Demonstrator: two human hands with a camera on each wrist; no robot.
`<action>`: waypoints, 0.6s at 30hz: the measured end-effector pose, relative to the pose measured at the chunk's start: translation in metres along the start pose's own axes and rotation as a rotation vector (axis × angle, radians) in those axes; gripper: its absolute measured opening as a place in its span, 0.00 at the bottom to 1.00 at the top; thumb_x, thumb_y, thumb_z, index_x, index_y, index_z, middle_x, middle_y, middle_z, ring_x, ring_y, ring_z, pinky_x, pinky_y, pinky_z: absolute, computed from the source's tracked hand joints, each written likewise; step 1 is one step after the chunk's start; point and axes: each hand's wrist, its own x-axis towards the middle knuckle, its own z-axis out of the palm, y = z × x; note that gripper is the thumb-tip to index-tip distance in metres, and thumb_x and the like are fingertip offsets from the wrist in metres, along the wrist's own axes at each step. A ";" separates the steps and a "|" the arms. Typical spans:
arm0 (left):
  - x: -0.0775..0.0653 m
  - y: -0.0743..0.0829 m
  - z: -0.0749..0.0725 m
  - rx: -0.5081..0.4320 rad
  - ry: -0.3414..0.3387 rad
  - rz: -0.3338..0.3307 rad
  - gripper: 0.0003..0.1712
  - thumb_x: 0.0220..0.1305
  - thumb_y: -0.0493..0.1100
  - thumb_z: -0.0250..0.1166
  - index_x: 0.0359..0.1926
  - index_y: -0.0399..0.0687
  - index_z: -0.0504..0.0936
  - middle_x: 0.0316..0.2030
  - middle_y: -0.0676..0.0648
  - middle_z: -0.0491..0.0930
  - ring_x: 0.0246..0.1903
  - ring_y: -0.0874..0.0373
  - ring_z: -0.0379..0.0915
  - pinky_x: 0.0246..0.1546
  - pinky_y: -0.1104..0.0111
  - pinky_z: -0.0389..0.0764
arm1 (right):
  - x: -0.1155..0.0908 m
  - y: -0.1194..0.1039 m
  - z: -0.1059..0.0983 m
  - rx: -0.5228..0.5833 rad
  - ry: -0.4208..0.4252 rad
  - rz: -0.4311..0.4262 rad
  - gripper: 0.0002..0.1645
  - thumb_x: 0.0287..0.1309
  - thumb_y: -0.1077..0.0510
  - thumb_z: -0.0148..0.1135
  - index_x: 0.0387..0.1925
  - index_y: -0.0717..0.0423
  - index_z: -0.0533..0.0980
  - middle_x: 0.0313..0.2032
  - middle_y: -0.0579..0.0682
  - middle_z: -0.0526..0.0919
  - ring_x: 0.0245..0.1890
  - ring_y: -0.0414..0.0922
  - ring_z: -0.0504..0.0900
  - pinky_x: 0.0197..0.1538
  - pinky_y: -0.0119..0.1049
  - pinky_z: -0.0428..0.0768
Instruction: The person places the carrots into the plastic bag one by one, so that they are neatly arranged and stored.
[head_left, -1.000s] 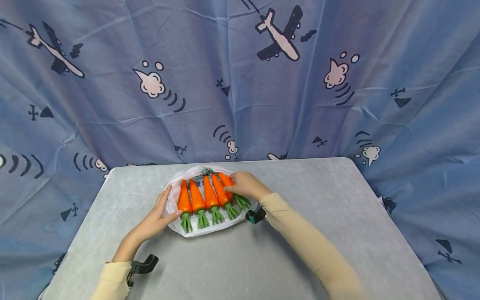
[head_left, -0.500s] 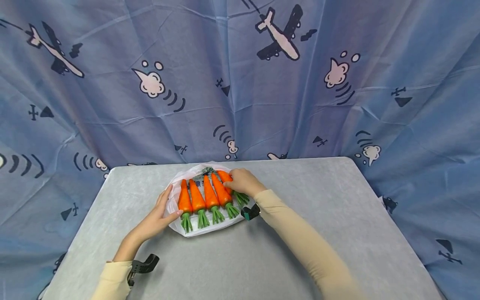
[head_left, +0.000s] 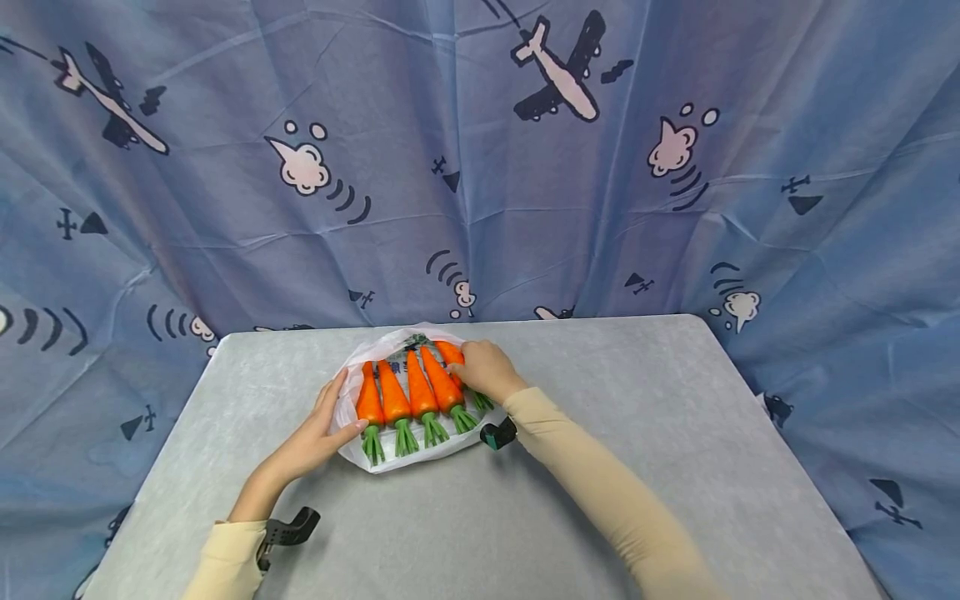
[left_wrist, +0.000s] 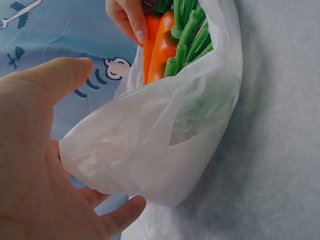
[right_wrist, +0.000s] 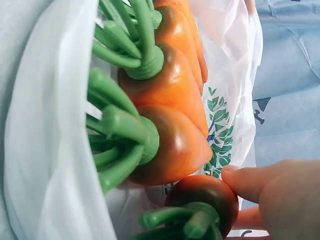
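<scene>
Several orange carrots with green stalks lie side by side on a white plastic bag [head_left: 427, 457], stalks towards me in the head view. At the right end of the row, my right hand [head_left: 489, 372] grips the last carrot [head_left: 449, 352] between thumb and fingers. Its dark-shaded top [right_wrist: 209, 196] shows beside the neighbouring carrot [right_wrist: 172, 145] in the right wrist view. My left hand [head_left: 318, 440] rests at the bag's left side, fingers extended, thumb near the leftmost carrot [head_left: 370, 396]. Around the bag's end [left_wrist: 135, 145], the left wrist view shows those fingers spread.
The grey tabletop [head_left: 420, 533] extends around the bag on all sides. Behind its far edge hangs a blue curtain [head_left: 480, 167] printed with airplanes. A dark wrist-worn device [head_left: 292, 528] sits on the left forearm and another [head_left: 498, 433] on the right.
My right hand has shifted slightly left, and the rightmost carrot has moved closer to its neighbour. The left hand stays nearly in place.
</scene>
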 end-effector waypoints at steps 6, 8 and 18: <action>0.000 0.001 0.000 0.002 0.007 0.003 0.54 0.69 0.55 0.61 0.80 0.53 0.32 0.77 0.31 0.36 0.75 0.28 0.38 0.69 0.31 0.49 | -0.006 0.003 -0.004 0.042 -0.011 0.000 0.20 0.64 0.46 0.63 0.39 0.60 0.81 0.24 0.50 0.74 0.26 0.46 0.74 0.32 0.36 0.69; -0.001 0.001 0.000 0.003 0.010 0.005 0.54 0.69 0.54 0.61 0.80 0.52 0.33 0.77 0.31 0.36 0.75 0.28 0.38 0.69 0.31 0.49 | -0.008 0.006 -0.005 0.056 -0.020 -0.006 0.21 0.64 0.46 0.63 0.42 0.61 0.82 0.28 0.52 0.80 0.30 0.47 0.78 0.36 0.38 0.75; -0.001 -0.001 -0.001 -0.003 0.017 0.009 0.54 0.69 0.53 0.61 0.80 0.52 0.33 0.77 0.30 0.36 0.75 0.27 0.38 0.68 0.30 0.49 | -0.021 0.016 -0.012 0.033 -0.114 -0.042 0.30 0.64 0.44 0.62 0.58 0.61 0.77 0.54 0.57 0.85 0.54 0.53 0.83 0.62 0.47 0.78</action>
